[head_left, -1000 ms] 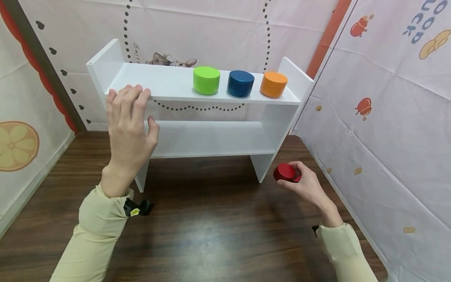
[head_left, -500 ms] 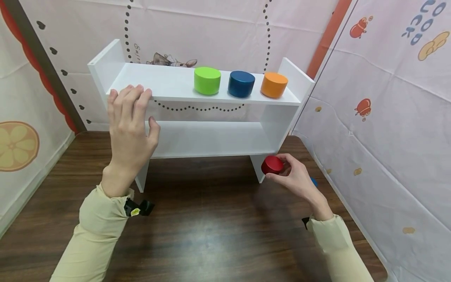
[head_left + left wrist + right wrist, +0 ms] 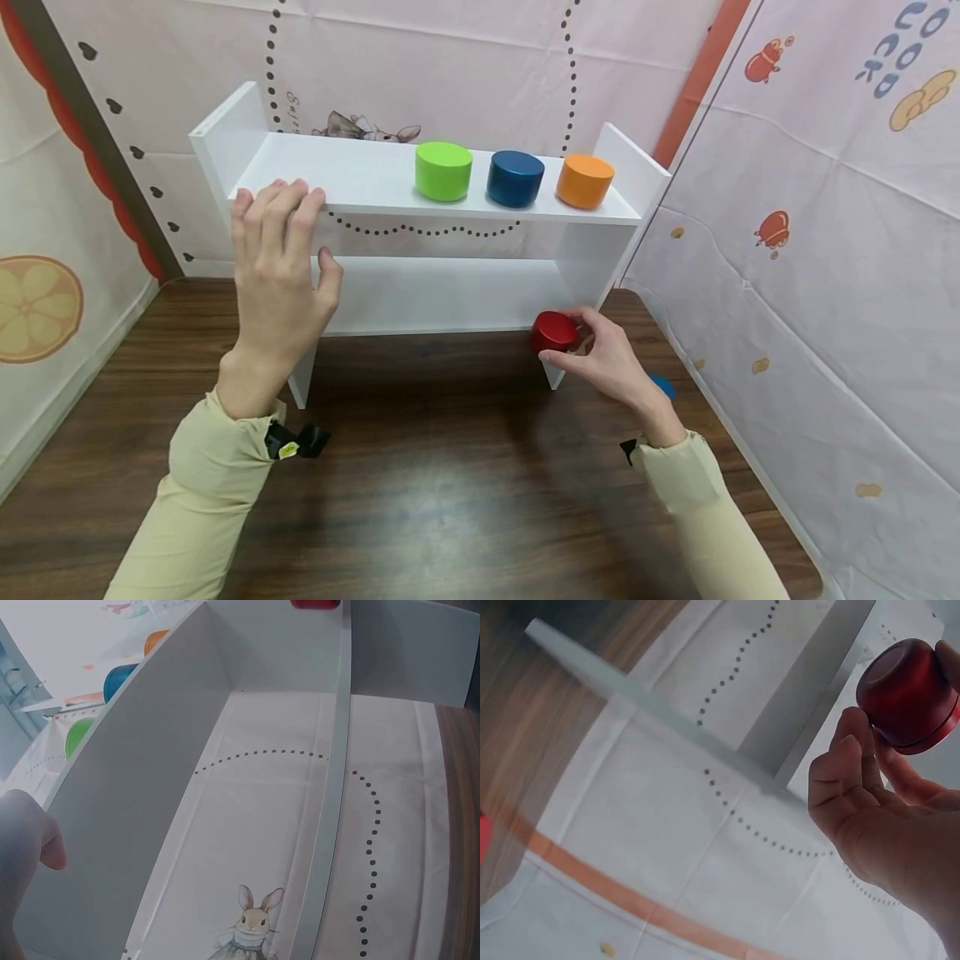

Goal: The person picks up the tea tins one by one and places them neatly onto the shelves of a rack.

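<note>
My right hand (image 3: 611,358) pinches a small red round tin (image 3: 553,332) between thumb and fingers, in front of the right end of the lower shelf (image 3: 450,296). In the right wrist view the red tin (image 3: 907,694) shows a seam near one end. My left hand (image 3: 276,283) rests its fingertips at the front edge of the white rack's upper shelf (image 3: 337,171), near its left end, with the thumb apart below. A green tin (image 3: 443,172), a dark blue tin (image 3: 515,179) and an orange tin (image 3: 584,181) stand in a row on that shelf's right half.
The white rack stands at the back of a dark wooden table (image 3: 427,483). A bright blue thing (image 3: 662,386) lies on the table, partly behind my right wrist. Printed cloth walls (image 3: 810,275) stand close on the right, left and back.
My right hand has carried the red tin left and upward, from beside the rack to the lower shelf's front. The blue thing came into view behind it. My left hand stays in place.
</note>
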Action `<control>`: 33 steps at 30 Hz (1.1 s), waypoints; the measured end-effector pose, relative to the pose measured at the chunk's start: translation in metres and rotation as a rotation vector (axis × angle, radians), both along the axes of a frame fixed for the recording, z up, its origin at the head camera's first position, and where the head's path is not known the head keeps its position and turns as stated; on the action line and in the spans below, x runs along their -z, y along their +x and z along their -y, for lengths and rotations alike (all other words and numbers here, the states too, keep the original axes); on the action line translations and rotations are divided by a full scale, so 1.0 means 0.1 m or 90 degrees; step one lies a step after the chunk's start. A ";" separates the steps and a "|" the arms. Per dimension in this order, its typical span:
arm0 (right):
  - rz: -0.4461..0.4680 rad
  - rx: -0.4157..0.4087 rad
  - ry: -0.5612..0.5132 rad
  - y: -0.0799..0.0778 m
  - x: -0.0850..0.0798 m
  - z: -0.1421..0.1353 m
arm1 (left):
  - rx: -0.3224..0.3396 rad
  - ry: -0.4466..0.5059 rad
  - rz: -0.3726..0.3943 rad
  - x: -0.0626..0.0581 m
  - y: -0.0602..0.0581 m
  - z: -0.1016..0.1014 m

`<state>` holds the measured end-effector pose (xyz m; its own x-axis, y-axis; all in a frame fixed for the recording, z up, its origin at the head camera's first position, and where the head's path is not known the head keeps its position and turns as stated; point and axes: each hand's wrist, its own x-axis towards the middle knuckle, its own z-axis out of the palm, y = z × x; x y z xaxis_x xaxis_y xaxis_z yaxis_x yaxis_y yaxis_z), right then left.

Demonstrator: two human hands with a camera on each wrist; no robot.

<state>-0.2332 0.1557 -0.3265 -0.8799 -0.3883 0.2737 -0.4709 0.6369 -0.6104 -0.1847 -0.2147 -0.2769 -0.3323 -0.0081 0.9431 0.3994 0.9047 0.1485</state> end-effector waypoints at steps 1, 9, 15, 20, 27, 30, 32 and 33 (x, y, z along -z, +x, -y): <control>0.001 -0.005 -0.001 -0.01 -0.01 0.03 | 0.000 0.000 0.000 0.00 0.00 0.00; 0.032 -0.035 -0.021 -0.09 -0.08 0.31 | -0.001 -0.001 0.001 0.00 0.00 0.00; 0.030 -0.052 -0.026 -0.18 -0.16 0.49 | 0.000 0.001 -0.003 0.01 0.00 0.00; 0.017 -0.065 -0.025 -0.22 -0.24 0.65 | -0.001 0.003 -0.004 0.00 0.01 0.00; 0.015 -0.071 -0.017 -0.28 -0.26 0.85 | 0.001 0.006 -0.006 0.00 0.00 0.00; 0.015 -0.075 -0.009 -0.29 -0.25 0.93 | 0.000 0.003 -0.004 0.00 0.00 0.00; 0.013 -0.080 -0.006 -0.30 -0.25 0.98 | -0.001 0.003 -0.003 0.00 0.00 0.00; 0.013 -0.082 -0.005 -0.30 -0.24 1.00 | -0.002 0.003 -0.003 0.00 0.00 0.00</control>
<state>-0.2633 0.0554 -0.3022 -0.8285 -0.4957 0.2603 -0.5359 0.5672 -0.6254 -0.1843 -0.2144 -0.2766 -0.3285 -0.0127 0.9444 0.3976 0.9051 0.1504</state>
